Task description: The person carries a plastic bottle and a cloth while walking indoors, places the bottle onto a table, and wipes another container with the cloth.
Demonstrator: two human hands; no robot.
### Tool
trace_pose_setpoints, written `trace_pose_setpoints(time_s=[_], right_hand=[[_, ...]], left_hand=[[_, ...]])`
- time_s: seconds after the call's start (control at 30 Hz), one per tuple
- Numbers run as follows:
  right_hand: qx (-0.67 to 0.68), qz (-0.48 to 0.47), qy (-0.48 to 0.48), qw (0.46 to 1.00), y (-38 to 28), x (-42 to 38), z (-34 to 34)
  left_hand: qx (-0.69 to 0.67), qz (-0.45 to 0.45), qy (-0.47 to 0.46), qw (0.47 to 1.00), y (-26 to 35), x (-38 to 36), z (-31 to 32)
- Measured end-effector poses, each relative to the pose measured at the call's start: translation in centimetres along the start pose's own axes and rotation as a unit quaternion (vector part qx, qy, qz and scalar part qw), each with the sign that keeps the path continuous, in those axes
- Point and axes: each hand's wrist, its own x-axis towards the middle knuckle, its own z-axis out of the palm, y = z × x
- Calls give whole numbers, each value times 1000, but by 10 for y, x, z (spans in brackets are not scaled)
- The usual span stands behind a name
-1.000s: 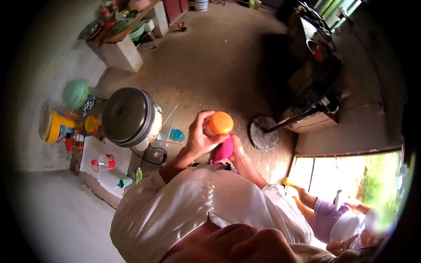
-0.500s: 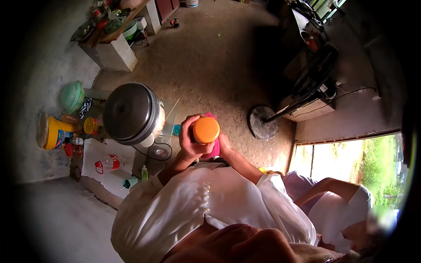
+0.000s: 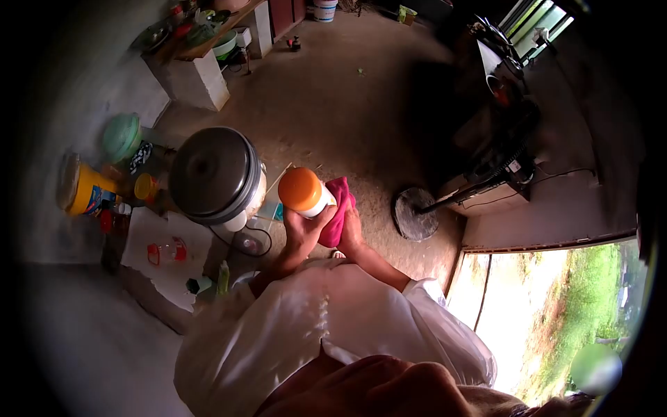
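A white jar with an orange lid [image 3: 300, 189] is gripped in my left hand [image 3: 303, 229], its lid up and tilted to the left. My fingers wrap its lower body, and part of them is hidden behind it. My right hand [image 3: 352, 228] is closed on a bunched magenta cloth [image 3: 338, 221], just right of the jar. The cloth lies close against the jar's right side; whether it touches cannot be made out. Left of the jar stands a large round cooker with a dark grey lid [image 3: 208, 174].
Left, a sheet-covered surface [image 3: 149, 236] holds a red-capped plastic bottle [image 3: 167, 251], near a yellow bucket [image 3: 90, 198] and a green bowl [image 3: 121, 137]. A stand fan's round base [image 3: 415, 213] is on the floor at right. A doorway [image 3: 535, 299] opens lower right.
The jar has moved left and tipped, so its white side now shows. More of the magenta cloth shows beside it. The other person at lower right is out of view.
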Motion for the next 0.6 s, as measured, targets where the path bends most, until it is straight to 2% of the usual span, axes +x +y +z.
trace_pose_setpoints(time_s=[0.03,0.07,0.1,0.13,0.17,0.2,0.23,0.27,0.3,0.37,0.43,0.47,0.5,0.53,0.57,0.6], right_hand=[[-3,5,-3,1000,-6,-4,3],[-148,-41,2,988,-13,-8,4],[-235,-78,-7,969,-15,-1,-2],[-319,-116,-10,940,-18,5,-9],[-331,-66,90,937,-5,33,-33],[-252,20,-21,967,-47,19,-21],[-124,-42,-37,991,-36,46,-50],[-45,-52,-30,997,-47,54,-54],[-70,-45,-61,995,-71,41,-44],[-126,-124,-165,970,-98,14,-14],[-285,-261,-240,890,-110,-35,46],[-464,-371,-296,748,-105,-38,56],[-609,-459,-332,555,-103,-35,64],[-607,-459,-336,555,-98,-28,67],[-591,-462,-332,571,-91,-18,67],[-575,-466,-330,586,-88,-6,70]], left_hand=[[2,1,6,1000,-5,1,-4],[-1,12,-3,1000,-14,3,-12],[-2,25,-9,1000,-18,4,-19],[29,-7,-15,999,-13,7,-24],[16,-28,-14,999,-9,9,-27],[23,-46,0,999,-10,13,-33],[27,-64,16,997,-15,17,-39],[11,-103,28,994,-16,18,-41],[-5,-142,42,989,-18,20,-43],[-134,-277,43,951,-10,27,-42],[-171,-327,36,929,-4,30,-35],[-306,-317,34,897,-22,29,-36],[-434,-312,31,844,-40,27,-38],[-198,-229,9,953,-75,14,-48],[-51,-188,-29,980,-71,11,-48],[99,-142,-55,983,-68,7,-49]])
